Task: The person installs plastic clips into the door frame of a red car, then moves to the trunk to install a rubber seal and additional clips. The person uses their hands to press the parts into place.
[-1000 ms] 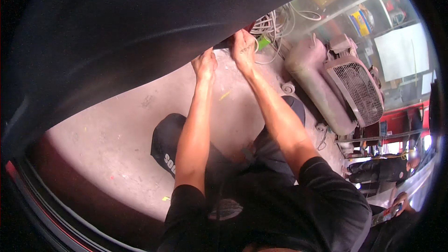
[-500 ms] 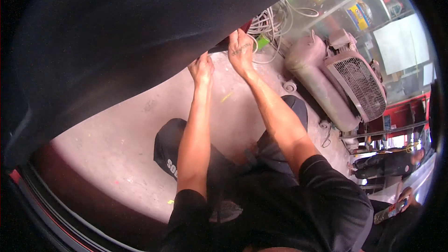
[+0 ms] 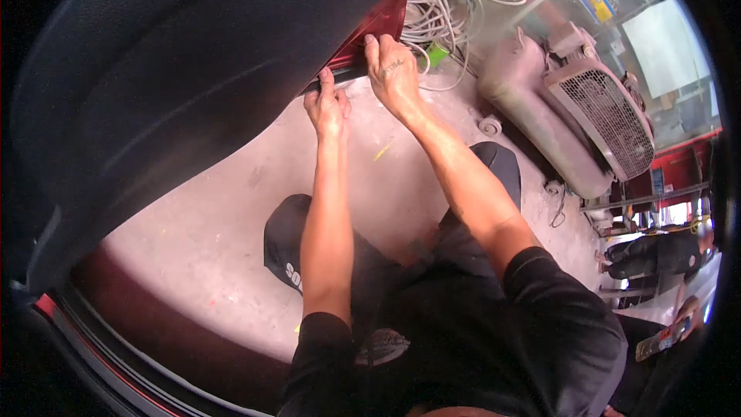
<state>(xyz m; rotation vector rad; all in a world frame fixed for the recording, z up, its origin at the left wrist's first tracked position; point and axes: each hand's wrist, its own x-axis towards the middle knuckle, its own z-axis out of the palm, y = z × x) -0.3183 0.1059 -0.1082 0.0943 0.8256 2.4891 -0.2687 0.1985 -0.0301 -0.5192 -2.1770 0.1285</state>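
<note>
The large black inner trim panel [image 3: 177, 54] of a car door fills the upper left. Beyond its edge a strip of dark red painted door metal [image 3: 376, 28] shows, with a black strip [image 3: 347, 77] along its lower rim. My left hand [image 3: 329, 112] is closed at the panel's border, thumb up against it, by the end of the black strip. To its right my right hand [image 3: 394, 73] is closed on the red door's lower edge, thumb on the metal. The fingertips of both hands are hidden behind the edge.
Coiled pale hose [image 3: 432, 19] lies beyond the door. A dusty air compressor [image 3: 540, 100] stands at right, before a glass case [image 3: 617, 23]. A person in dark clothes [image 3: 656, 253] is far right; another hand holds a can [image 3: 664, 340]. The door sill [image 3: 131, 363] curves lower left.
More of the red metal and black strip now shows between the panel and my hands. My right thumb now lies visible on the metal. The view has shifted slightly.
</note>
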